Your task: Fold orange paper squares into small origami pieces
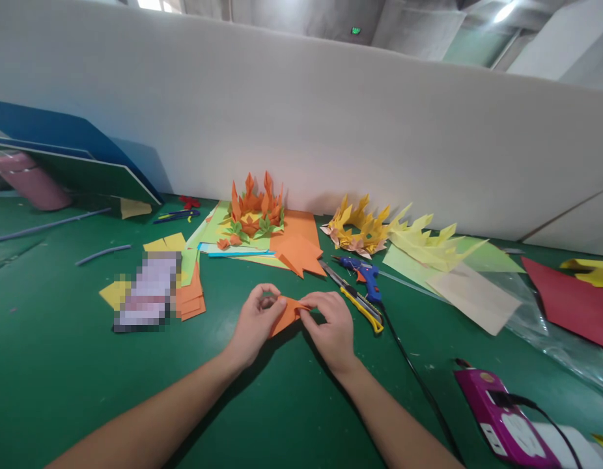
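Folding, part-way: small, flat orange paper piece (283, 317) held at the smooth green tabletop (282, 417), midway between both hands.

From my remote station, I read the bare left hand (255, 322) as pinching the piece's left end between thumb and fingers; the bare right hand (331, 326) grips the right end, where an edge curls. I judge the fold begun but not yet flat; I cannot tell how many creases remain. Behind, a spiky orange-and-green paper crown (257, 212) looks assembled. Flat orange paper squares (190, 301), left of the hands, appear unfolded.
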A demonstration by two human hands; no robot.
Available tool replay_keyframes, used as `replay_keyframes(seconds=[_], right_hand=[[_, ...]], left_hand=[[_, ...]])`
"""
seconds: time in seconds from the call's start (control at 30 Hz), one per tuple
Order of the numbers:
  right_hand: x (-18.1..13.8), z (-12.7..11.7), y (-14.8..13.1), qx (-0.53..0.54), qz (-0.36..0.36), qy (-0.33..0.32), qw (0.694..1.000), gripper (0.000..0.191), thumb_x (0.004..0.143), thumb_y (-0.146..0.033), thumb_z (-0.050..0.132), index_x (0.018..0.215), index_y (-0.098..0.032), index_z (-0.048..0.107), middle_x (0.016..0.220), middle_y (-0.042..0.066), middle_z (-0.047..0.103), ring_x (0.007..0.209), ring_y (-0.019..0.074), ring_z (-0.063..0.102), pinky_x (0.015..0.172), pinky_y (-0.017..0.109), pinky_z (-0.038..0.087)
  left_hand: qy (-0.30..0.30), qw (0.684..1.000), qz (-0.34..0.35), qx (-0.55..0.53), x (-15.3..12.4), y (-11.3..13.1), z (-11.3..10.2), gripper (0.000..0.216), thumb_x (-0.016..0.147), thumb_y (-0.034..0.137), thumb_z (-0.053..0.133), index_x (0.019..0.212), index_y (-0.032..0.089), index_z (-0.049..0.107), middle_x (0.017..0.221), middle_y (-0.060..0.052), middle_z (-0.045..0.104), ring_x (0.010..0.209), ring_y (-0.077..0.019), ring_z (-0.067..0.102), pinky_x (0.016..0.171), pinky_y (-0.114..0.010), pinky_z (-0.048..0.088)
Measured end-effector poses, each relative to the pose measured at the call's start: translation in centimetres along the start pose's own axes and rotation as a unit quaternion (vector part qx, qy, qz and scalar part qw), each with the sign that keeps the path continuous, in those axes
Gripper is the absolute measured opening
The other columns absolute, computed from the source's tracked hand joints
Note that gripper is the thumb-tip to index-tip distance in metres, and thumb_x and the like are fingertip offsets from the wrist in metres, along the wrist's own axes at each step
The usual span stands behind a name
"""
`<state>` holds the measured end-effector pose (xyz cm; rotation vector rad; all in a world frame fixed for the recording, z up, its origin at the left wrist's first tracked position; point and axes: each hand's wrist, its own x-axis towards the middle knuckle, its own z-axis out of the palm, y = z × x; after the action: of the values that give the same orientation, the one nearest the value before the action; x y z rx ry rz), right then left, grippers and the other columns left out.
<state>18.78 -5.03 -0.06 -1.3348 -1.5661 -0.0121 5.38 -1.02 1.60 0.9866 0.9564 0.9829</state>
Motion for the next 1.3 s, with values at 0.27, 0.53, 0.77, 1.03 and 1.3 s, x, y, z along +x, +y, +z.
replay_keyframes(seconds=[0.27, 0.53, 0.77, 1.03, 1.3], right_hand=[[-0.22, 0.03, 0.08, 0.000, -0.014, 0.000, 1.000, 0.007, 0.078, -0.014, 0.059, 0.076, -0.021, 0.062, 0.075, 0.003, 0.069, 0.072, 0.0183, 0.060, 0.068, 0.033, 0.046], [-0.19, -0.10, 0.30, -0.005, -0.011, 0.005, 1.000, 0.008, 0.078, -0.014, 0.058, 0.076, -0.020, 0.062, 0.076, 0.003, 0.069, 0.072, 0.0184, 0.059, 0.067, 0.032, 0.046], [-0.16, -0.01, 0.41, -0.009, -0.017, -0.006, 1.000, 0.006, 0.079, -0.016, 0.060, 0.077, -0.020, 0.062, 0.075, 0.003, 0.069, 0.072, 0.0185, 0.059, 0.068, 0.032, 0.045], [-0.30, 0.04, 0.45, -0.032, -0.018, -0.027, 0.999, 0.005, 0.080, -0.018, 0.060, 0.077, -0.020, 0.063, 0.076, 0.003, 0.068, 0.072, 0.0185, 0.057, 0.068, 0.032, 0.043], [-0.20, -0.04, 0.39, -0.071, -0.039, -0.068, 0.994, 0.007, 0.081, -0.019, 0.058, 0.076, -0.019, 0.063, 0.077, 0.003, 0.068, 0.072, 0.0189, 0.056, 0.068, 0.033, 0.040]], left_hand=[[0.033, 0.993, 0.057, 0.097, 0.43, -0.06, -0.45, 0.013, 0.063, 0.026, 0.067, 0.072, 0.016, 0.070, 0.079, -0.005, 0.071, 0.080, -0.0180, 0.062, 0.080, -0.029, 0.046], [-0.049, 0.998, -0.046, 0.002, -0.16, 0.04, -0.03, 0.044, 0.054, 0.029, 0.077, 0.093, 0.013, 0.063, 0.079, -0.004, 0.069, 0.071, -0.0155, 0.062, 0.075, -0.032, 0.050], [-0.041, 0.997, -0.053, 0.022, 0.10, 0.11, -0.14, 0.044, 0.051, 0.022, 0.079, 0.091, 0.012, 0.064, 0.081, -0.005, 0.069, 0.071, -0.0141, 0.062, 0.072, -0.028, 0.050], [-0.040, 0.996, -0.058, 0.055, 0.36, 0.08, -0.23, 0.041, 0.051, 0.019, 0.080, 0.089, 0.012, 0.066, 0.082, -0.005, 0.070, 0.071, -0.0149, 0.063, 0.072, -0.028, 0.052], [-0.054, 0.995, -0.068, 0.056, 0.50, -0.11, -0.45, 0.044, 0.051, 0.020, 0.080, 0.092, 0.012, 0.066, 0.081, -0.005, 0.071, 0.071, -0.0152, 0.064, 0.071, -0.028, 0.051]])
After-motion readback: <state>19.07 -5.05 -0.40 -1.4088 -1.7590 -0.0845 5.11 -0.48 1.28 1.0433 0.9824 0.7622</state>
